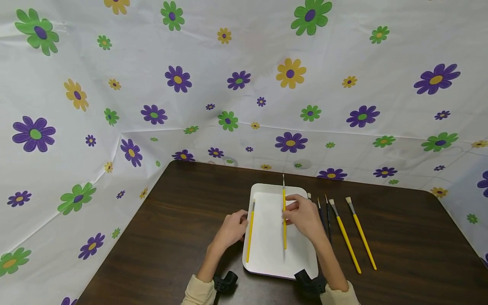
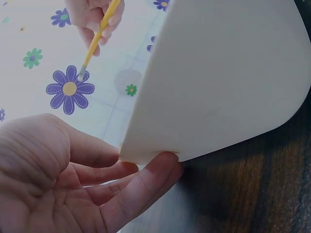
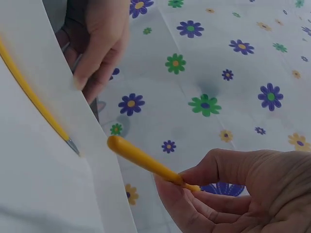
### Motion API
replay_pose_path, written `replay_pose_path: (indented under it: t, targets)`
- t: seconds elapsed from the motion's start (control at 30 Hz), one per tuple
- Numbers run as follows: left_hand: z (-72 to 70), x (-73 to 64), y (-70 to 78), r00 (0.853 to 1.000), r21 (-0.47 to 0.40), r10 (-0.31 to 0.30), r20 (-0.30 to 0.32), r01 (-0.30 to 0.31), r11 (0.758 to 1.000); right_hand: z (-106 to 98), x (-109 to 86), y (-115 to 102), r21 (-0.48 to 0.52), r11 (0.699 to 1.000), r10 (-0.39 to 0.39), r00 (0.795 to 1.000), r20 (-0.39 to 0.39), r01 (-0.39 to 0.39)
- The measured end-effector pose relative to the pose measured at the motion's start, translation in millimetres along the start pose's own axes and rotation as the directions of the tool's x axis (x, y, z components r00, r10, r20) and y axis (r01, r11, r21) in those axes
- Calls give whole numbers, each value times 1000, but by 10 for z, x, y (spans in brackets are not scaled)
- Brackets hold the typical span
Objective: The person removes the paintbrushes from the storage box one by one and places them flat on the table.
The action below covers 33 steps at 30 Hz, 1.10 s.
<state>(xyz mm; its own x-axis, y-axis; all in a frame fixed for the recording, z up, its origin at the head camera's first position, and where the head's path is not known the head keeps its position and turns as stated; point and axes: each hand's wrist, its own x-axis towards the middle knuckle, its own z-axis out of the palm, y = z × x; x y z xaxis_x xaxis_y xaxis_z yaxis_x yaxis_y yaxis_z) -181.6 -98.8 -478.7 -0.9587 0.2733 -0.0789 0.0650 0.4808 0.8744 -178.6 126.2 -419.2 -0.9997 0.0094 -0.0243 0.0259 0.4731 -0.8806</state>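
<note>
My right hand [image 1: 305, 214] pinches a yellow-handled paintbrush [image 1: 284, 228] between thumb and fingers, above a white tray [image 1: 267, 271]. The brush points bristles-away, with its handle end towards me. A second yellow paintbrush [image 1: 250, 237] lies inside the tray along its left side, and also shows in the right wrist view. At the tray's left edge, my left hand [image 1: 231, 228] grips the rim. In the left wrist view, the thumb and fingers of that hand [image 2: 92, 170] meet at the tray's wall [image 2: 218, 73].
Right of the tray lie two yellow paintbrushes, one nearer [image 1: 345, 237] and one farther right [image 1: 361, 233]. Dark-handled brushes [image 1: 328, 218] lie between them and the tray, partly hidden by my right hand. A flowered sheet [image 1: 259, 114] hangs behind the brown table [image 1: 164, 237].
</note>
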Motion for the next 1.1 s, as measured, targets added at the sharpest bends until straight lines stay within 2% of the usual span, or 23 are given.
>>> replay_pose_path:
  t: [0.3, 0.6, 0.87, 1.1]
  targets:
    - [3, 3, -13, 1000, 20, 10, 0, -10, 1000, -157, 3, 17, 0, 1000, 14, 1000, -21, -14]
    - [6, 9, -16, 1000, 13, -3, 1, 3, 1000, -329, -1, 57, 57, 998, 25, 998, -51, -22]
    - [13, 20, -28, 1000, 7, -3, -1, 3, 1000, -514, 1, 152, 36, 999, 19, 997, -75, -16]
    - [10, 13, -24, 1000, 11, -5, 1, 5, 1000, -676, 5, 240, 9, 1000, 21, 999, -46, -20]
